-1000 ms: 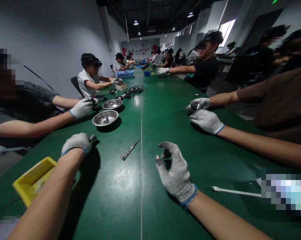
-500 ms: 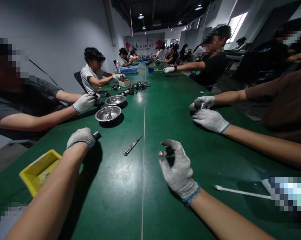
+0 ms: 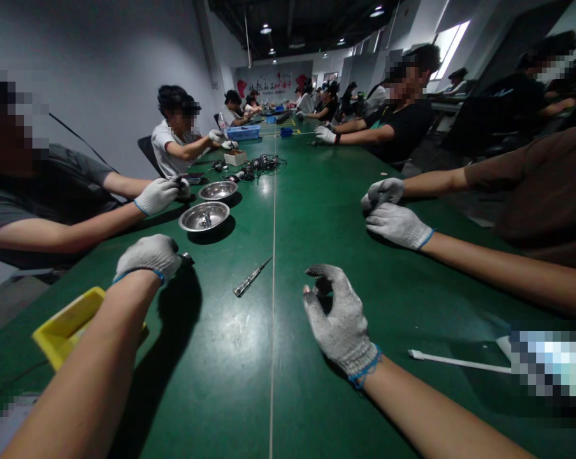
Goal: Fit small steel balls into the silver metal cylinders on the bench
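My left hand [image 3: 146, 255], in a white knitted glove, is closed around a short dark cylindrical part [image 3: 188, 258]. Only one end of that part shows past my fingers; the rest is hidden. Below the same forearm sits a yellow bin [image 3: 68, 322], partly covered by it. My gloved right hand [image 3: 339, 312] is held over the green table [image 3: 307, 223] with thumb and fingers curved apart, and nothing is visible between them. Between my hands lies a screwdriver [image 3: 252, 278] with a clear handle, its tip pointing away toward the table's seam. Neither hand touches it.
Two metal bowls [image 3: 204, 218] stand at the left, the nearer one with small metal parts inside. Tangled black cables [image 3: 262, 166] and a small box [image 3: 234, 157] lie farther back. A white cable [image 3: 460, 361] is at the right. Co-workers' gloved hands [image 3: 397, 223] flank the table.
My left hand has shifted slightly left and up and turned, so less of the dark cylindrical part shows. My right hand is nearly still. The view has tilted slightly.
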The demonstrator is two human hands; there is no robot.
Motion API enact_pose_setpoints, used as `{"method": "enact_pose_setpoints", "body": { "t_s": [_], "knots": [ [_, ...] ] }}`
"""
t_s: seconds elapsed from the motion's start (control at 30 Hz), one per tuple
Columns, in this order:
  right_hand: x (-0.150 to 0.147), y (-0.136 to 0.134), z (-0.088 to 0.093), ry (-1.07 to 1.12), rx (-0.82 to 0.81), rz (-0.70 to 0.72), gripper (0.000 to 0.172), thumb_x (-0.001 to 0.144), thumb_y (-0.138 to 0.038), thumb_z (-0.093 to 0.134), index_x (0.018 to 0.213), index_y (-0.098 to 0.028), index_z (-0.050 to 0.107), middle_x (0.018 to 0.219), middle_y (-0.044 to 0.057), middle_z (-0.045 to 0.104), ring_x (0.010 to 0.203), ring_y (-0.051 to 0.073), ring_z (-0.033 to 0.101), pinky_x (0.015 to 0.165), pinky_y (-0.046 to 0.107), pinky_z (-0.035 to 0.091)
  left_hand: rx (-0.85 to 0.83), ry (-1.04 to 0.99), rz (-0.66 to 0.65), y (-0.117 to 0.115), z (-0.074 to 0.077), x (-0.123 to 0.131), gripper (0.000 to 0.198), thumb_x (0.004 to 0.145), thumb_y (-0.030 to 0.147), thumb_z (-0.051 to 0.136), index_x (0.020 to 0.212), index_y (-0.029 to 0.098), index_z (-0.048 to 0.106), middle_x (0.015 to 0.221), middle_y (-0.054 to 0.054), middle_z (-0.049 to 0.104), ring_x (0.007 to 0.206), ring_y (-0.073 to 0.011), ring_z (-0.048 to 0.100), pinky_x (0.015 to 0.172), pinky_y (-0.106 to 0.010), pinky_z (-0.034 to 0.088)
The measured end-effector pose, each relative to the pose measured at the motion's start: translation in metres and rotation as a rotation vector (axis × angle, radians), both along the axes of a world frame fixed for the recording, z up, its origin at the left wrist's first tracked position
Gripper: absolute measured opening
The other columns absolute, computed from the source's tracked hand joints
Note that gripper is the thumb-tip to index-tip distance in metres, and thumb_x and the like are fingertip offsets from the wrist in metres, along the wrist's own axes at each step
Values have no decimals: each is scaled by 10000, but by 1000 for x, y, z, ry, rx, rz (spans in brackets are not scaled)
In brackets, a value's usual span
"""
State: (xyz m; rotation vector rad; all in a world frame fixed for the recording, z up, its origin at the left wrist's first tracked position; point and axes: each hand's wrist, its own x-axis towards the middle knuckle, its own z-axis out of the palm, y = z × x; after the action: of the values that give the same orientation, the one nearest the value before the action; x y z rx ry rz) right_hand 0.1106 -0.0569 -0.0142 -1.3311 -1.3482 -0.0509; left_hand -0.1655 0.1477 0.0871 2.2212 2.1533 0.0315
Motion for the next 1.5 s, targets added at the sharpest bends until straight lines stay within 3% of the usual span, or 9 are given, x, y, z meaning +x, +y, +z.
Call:
{"method": "enact_pose_setpoints", "body": {
  "t_s": [0.3,0.73,0.97,1.07,1.23,1.33,1.5],
  "knots": [
    [0,1,-1,11,-9,-7,258,919,-202,587,1174,-239,584,958,42,663,751,184,654,684,331,590,-107,159,41,-15,9,17,463,841,514,636,1105,165,786,1203,-249,741,1074,-428,711,874,-464,570],
    [1,1,-2,3,0,-16,243,933,-218,583,1175,-241,586,956,44,665,749,185,659,681,332,589,-97,178,21,-16,6,19,465,858,495,586,1138,182,786,1224,-248,737,1089,-423,713,876,-461,572],
    [1,1,-1,-3,-18,-14,222,945,-231,580,1167,-239,588,962,45,671,752,182,663,682,325,587,-64,161,21,-20,8,23,390,856,396,609,1100,159,801,1174,-269,748,1035,-452,728,813,-473,585],
    [1,2,-2,-3,-9,-26,214,947,-237,580,1160,-238,593,944,40,671,738,181,662,679,325,585,-14,143,-33,-24,5,30,375,887,385,586,1116,170,791,1136,-240,761,1019,-433,733,810,-474,587],
    [0,3,-5,3,4,-34,229,931,-221,584,1159,-243,596,957,45,688,743,187,673,671,328,587,38,24,-311,-35,-17,52,414,957,431,499,1239,242,736,1252,-103,745,1145,-283,704,992,-341,544],
    [0,3,-5,2,1,-35,213,938,-222,581,1149,-246,596,970,51,692,752,189,680,665,322,591,80,-261,-554,-36,-39,67,479,960,402,468,1304,163,699,1301,-126,709,1217,-271,670,1076,-347,513],
    [0,3,-4,10,-24,-51,190,952,-235,570,1139,-239,596,966,54,700,755,189,693,659,314,602,61,-290,-546,-5,-64,102,543,952,366,509,1424,112,597,1442,-159,630,1339,-287,604,1153,-376,464]
  ]
}}
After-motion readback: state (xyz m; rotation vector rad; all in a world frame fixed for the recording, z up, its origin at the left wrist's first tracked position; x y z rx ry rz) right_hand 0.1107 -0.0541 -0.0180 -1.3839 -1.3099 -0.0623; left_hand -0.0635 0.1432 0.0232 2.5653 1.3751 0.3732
